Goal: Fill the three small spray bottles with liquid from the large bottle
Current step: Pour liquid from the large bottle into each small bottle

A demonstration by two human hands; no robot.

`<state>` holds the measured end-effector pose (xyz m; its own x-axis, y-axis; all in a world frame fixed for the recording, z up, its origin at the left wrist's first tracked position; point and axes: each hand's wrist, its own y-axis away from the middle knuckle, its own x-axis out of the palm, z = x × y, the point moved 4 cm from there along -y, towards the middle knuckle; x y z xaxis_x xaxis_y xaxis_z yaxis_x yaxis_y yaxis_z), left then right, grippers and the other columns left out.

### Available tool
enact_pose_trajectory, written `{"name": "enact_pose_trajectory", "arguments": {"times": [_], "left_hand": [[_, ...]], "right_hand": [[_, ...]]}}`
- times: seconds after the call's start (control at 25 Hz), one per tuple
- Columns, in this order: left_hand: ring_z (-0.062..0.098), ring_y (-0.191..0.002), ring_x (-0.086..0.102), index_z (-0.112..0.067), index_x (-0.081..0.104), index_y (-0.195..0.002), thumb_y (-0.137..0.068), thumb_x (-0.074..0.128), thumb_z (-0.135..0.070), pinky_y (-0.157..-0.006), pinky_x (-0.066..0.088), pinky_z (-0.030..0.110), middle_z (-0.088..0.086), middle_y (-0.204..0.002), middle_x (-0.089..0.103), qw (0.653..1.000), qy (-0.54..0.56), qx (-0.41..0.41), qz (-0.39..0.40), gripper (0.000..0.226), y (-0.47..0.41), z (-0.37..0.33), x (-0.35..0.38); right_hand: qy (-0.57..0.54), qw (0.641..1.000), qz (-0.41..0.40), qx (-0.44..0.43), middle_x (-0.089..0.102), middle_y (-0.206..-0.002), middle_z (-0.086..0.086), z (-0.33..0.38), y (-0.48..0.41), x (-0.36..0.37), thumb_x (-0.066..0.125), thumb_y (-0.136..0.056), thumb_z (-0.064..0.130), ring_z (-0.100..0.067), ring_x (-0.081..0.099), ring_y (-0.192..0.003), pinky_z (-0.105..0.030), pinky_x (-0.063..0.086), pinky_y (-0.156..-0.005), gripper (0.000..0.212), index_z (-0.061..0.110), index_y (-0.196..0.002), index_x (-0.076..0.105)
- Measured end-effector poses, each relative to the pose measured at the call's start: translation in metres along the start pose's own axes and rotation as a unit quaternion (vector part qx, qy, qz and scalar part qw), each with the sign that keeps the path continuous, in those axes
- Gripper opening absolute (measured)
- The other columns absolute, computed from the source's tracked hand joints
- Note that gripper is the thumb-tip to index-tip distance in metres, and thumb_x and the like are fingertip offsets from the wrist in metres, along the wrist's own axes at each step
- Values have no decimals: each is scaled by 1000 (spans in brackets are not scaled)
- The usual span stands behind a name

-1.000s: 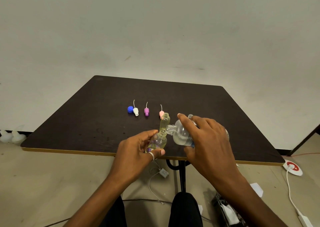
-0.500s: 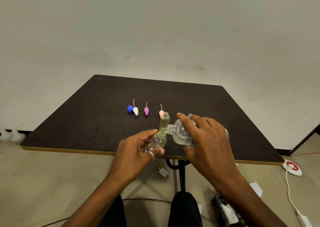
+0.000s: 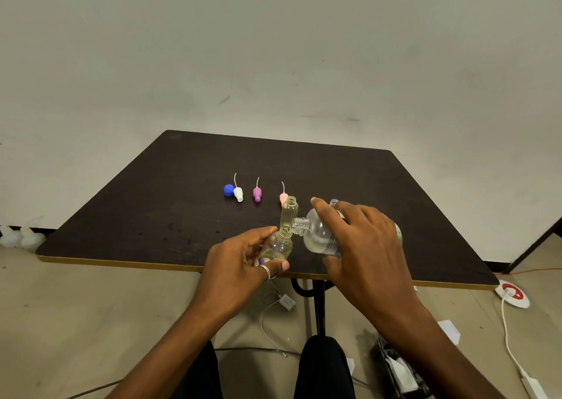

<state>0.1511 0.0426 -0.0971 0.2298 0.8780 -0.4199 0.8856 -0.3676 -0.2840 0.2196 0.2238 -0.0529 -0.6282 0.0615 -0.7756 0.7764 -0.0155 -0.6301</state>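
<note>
1. The large bottle (image 3: 316, 234) is being held low in the frame, just right of centre, above the near edge of the dark table (image 3: 152, 210). It is being tipped almost onto its side. Its long axis is running roughly level across the picture, and its open threaded mouth is pointing left.
2. That mouth is being set against the neck of a small spray bottle (image 3: 278, 246). This is judged to be so that liquid can pass into the narrow opening. Whether any liquid is flowing cannot be told.
3. The small spray bottle is being grasped by the left hand (image 3: 240, 264), with fingers and thumb curled round its body. It is being leaned with its neck up and to the right, towards the pouring mouth, seemingly to steady it.
4. The large bottle is being gripped from above by the right hand (image 3: 365, 246), with fingers spread and curled over its body.
5. Just behind, a second small bottle (image 3: 289, 214) is standing upright with its mouth open. It is holding yellowish liquid and is judged already filled. A clear neck is peeking above the right hand, but what it belongs to cannot be told.
6. Higher in the frame, a white spray head (image 3: 238, 193), a purple spray head (image 3: 257, 193) and a pink spray head (image 3: 283, 198) are lying in a row, their thin tubes pointing up the frame. A blue cap (image 3: 228, 190) is lying just beside the white one. They are judged parked clear of the pouring.
</note>
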Motion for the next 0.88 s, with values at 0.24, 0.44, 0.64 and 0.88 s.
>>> {"name": "enact_pose_trajectory", "arguments": {"times": [0.24, 0.44, 0.64, 0.88], "left_hand": [[-7, -101, 66, -27, 64, -131, -74, 85, -27, -83, 48, 3, -14, -116, 71, 1000, -6, 0, 0, 61, 0, 1, 1], [-6, -102, 66, -26, 62, -132, -74, 85, -28, -83, 48, 3, -13, -118, 71, 1000, -7, 1, 4, 62, -1, 1, 1], [-6, -101, 66, -26, 63, -131, -74, 85, -26, -85, 50, 6, -13, -117, 71, 1000, 0, 1, 0, 61, -1, 1, 2], [-7, -100, 67, -25, 64, -130, -73, 86, -25, -86, 52, 9, -12, -115, 72, 1000, 14, -4, 4, 62, -1, 3, 2]], "right_hand": [[5, 1000, -1, -1, 67, -114, -12, 0, 0, 0, 95, -44, 30, -37, 64, -101, -53, 51, -82, 97, 22, -131, 54], [10, 1000, -3, -1, 67, -114, -13, 1, -1, -1, 96, -42, 30, -38, 64, -100, -53, 52, -82, 98, 21, -131, 56], [8, 1000, -1, 0, 67, -114, -14, 1, 0, -3, 95, -43, 28, -38, 64, -101, -54, 51, -83, 96, 20, -131, 57], [8, 1000, 0, -4, 67, -114, -13, 1, 0, -2, 94, -45, 26, -37, 63, -101, -53, 51, -83, 96, 22, -132, 54]]}}
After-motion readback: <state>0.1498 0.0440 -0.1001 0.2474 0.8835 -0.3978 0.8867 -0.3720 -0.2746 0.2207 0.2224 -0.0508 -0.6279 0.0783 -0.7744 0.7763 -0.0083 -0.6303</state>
